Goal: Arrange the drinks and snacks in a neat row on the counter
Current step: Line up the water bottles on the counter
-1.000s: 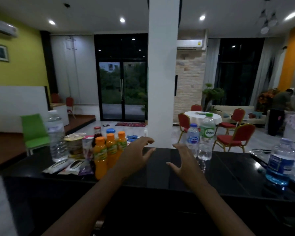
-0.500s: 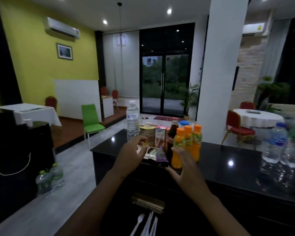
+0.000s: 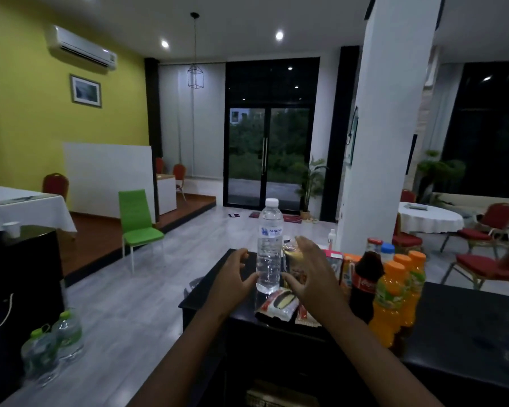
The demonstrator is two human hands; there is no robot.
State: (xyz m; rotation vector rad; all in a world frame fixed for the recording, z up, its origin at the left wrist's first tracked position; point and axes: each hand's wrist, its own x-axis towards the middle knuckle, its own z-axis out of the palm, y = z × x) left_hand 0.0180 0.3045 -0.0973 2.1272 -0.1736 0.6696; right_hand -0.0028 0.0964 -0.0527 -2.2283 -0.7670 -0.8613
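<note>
Flanking water bottle at frame centre: left hand, right hand, fingers spread, gripping nothing; contact unclear; cup behind right hand hidden.

Orange juice bottles with orange caps, a dark cola bottle, a white-capped clear water bottle, black bench

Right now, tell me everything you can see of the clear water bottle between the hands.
The clear water bottle stands upright near the left end of the black counter. It looks like thin ribbed plastic with a white cap on and a pale label with blue print. The left hand and right hand flank it, fingers spread; the left thumb tip looks at or near its lower side, contact uncertain. A snack packet lies just in front of its base.
</note>
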